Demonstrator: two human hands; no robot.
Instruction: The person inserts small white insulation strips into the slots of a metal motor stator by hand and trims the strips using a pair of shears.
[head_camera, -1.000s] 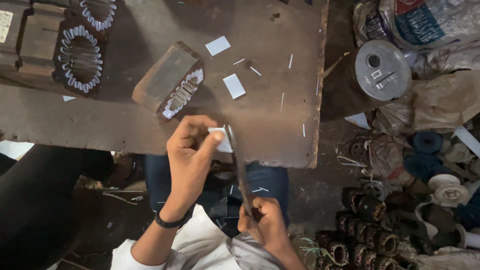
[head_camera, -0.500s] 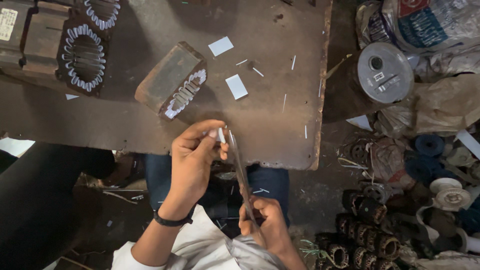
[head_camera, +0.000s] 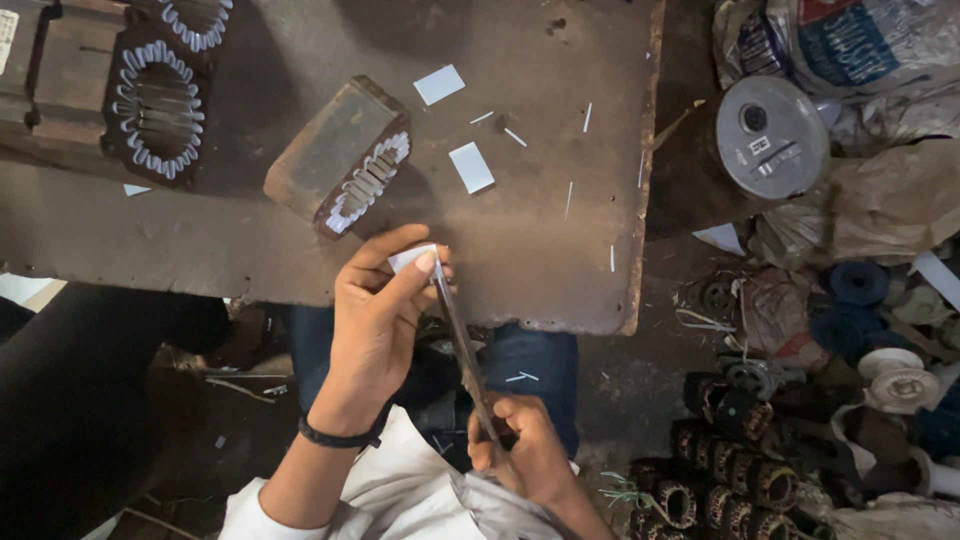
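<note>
My left hand (head_camera: 380, 310) pinches a small white paper piece (head_camera: 410, 258) just above the near edge of the brown work board (head_camera: 560, 260). My right hand (head_camera: 525, 455) grips the handles of long scissors (head_camera: 462, 345), whose blades reach up to the paper piece at my left fingertips. A rusty brown stator core (head_camera: 340, 155) with white paper liners in its slots lies tilted on the board just beyond my left hand. Two more white paper pieces (head_camera: 471, 166) and thin white slivers lie on the board to the right of it.
Another stator block with white slot liners (head_camera: 155, 105) sits at the board's far left. A grey round spool (head_camera: 770, 135) and sacks lie to the right. Several small wound coils (head_camera: 720, 485) are piled on the floor at lower right.
My left hand and the paper piece have shifted slightly down toward me along the scissor blades. The right hand has stayed on the handles.
</note>
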